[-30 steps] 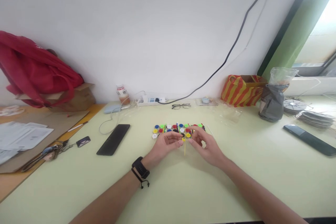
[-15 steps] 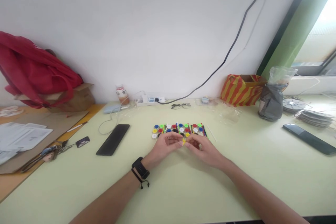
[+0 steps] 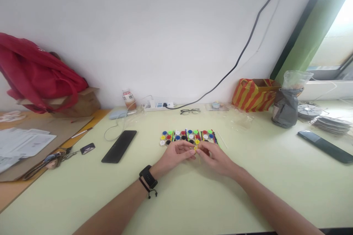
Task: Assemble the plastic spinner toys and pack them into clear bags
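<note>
Fingers of my left hand (image 3: 179, 153) are pinched on a small yellow strand (image 3: 195, 149), thin like thread or wire. From the other side, my right hand (image 3: 213, 156) pinches the same yellow strand, and a thin end hangs below the fingertips. Its exact kind is too small to tell. Just beyond the hands lies a set of small round discs (image 3: 164, 133) in red, blue, green, yellow, white and black, with bundles of coloured strands between them. My hands hide part of its near row. A thin white stick (image 3: 222, 140) lies to its right.
A black phone (image 3: 119, 146) lies left, a dark phone (image 3: 324, 146) right. Along the wall stand a bottle (image 3: 128, 100), a power strip (image 3: 158, 106), glasses (image 3: 190, 111), a striped bag (image 3: 254, 94) and a grey bag (image 3: 286, 108). Keys (image 3: 56, 158) lie far left.
Both hands have shifted slightly right with the yellow strand. A thin end of it now hangs below the fingertips, where none showed before.
</note>
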Tool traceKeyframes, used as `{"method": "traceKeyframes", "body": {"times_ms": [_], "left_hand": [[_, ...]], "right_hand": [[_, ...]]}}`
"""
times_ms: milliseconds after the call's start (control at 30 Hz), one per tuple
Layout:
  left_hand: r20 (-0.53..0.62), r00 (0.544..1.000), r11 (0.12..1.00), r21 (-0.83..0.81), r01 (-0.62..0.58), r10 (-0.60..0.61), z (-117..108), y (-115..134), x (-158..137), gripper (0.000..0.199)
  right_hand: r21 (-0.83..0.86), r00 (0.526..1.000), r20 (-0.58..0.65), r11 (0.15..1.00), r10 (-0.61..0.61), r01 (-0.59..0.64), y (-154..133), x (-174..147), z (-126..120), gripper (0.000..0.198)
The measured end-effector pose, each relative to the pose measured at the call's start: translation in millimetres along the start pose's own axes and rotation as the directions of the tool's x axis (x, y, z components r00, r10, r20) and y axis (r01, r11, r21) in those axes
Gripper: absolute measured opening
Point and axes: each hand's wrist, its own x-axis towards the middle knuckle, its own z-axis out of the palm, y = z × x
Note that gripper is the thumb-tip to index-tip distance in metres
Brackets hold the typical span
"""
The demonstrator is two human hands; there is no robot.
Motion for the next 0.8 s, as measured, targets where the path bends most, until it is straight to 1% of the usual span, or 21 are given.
{"method": "traceKeyframes", "body": {"times_ms": [100,167,200,267,333,400,433,500,600,633,667,700,733,767,800], "left_hand": [[0.006,0.999,0.999,0.013,0.032,-0.033,2,0,0,0.044],[0.023,0.998,0.998,0.026,0.051,-0.052,3,1,0,0.043],[0.034,0.998,0.998,0.034,0.061,-0.062,3,2,-1,0.043],[0.048,0.996,0.996,0.048,0.074,-0.076,4,4,-2,0.042],[0.058,0.995,0.995,0.061,0.081,-0.085,5,6,-3,0.042],[0.07,0.994,0.994,0.074,0.079,-0.085,4,6,-3,0.04],[0.078,0.993,0.994,0.08,0.078,-0.084,4,6,-4,0.039],[0.093,0.992,0.993,0.088,0.077,-0.085,4,5,-4,0.037],[0.104,0.991,0.993,0.091,0.076,-0.086,4,4,-4,0.036],[0.105,0.991,0.993,0.09,0.076,-0.085,4,3,-4,0.035],[0.107,0.991,0.993,0.088,0.076,-0.085,4,3,-3,0.035],[0.11,0.99,0.993,0.086,0.077,-0.086,4,3,-3,0.035],[0.112,0.99,0.993,0.085,0.078,-0.087,4,3,-3,0.035],[0.111,0.99,0.993,0.085,0.079,-0.088,4,3,-3,0.035],[0.11,0.99,0.993,0.088,0.08,-0.09,4,3,-4,0.034]], "right_hand": [[-0.064,0.994,-0.098,0.996,0.053,-0.06,8,3,-13,0.032],[-0.178,0.972,-0.208,0.974,0.105,-0.143,16,4,-29,0.031],[-0.252,0.954,-0.268,0.946,0.134,-0.203,21,5,-39,0.03],[-0.408,0.905,-0.372,0.84,0.204,-0.357,32,6,-59,0.031],[-0.492,0.855,-0.42,0.716,0.302,-0.495,44,4,-77,0.029],[-0.538,0.806,-0.439,0.602,0.398,-0.59,55,0,-90,0.027],[-0.55,0.789,-0.438,0.566,0.432,-0.615,59,-3,-94,0.027],[-0.561,0.772,-0.425,0.531,0.473,-0.635,67,-9,-100,0.026],[-0.561,0.756,-0.427,0.51,0.496,-0.652,72,-15,-106,0.026],[-0.555,0.749,-0.451,0.504,0.486,-0.662,71,-15,-108,0.027],[-0.539,0.749,-0.485,0.519,0.452,-0.663,67,-15,-110,0.028],[-0.512,0.757,-0.524,0.566,0.391,-0.647,60,-15,-111,0.03],[-0.472,0.765,-0.565,0.64,0.309,-0.607,49,-15,-111,0.031],[-0.417,0.777,-0.596,0.748,0.204,-0.517,35,-16,-110,0.032],[-0.346,0.786,-0.608,0.852,0.115,-0.392,19,-18,-107,0.032]]}}
